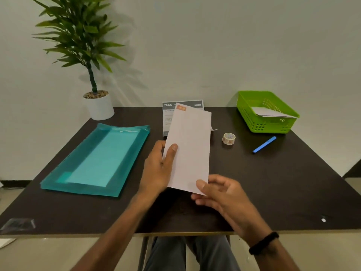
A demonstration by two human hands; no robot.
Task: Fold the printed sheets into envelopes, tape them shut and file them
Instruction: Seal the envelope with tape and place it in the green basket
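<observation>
Hands (159,169) pinching folded sheet (189,149) edges, aloft

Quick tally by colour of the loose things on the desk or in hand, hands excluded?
White: 3, envelope, plant pot, card
Green: 1, basket
Teal: 1, folder
Blue: 1, pen
Clear: 1, tape
Total: 7

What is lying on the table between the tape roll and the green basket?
In the head view only a blue pen lies between the tape roll and the green basket; the rest is bare table.
</observation>
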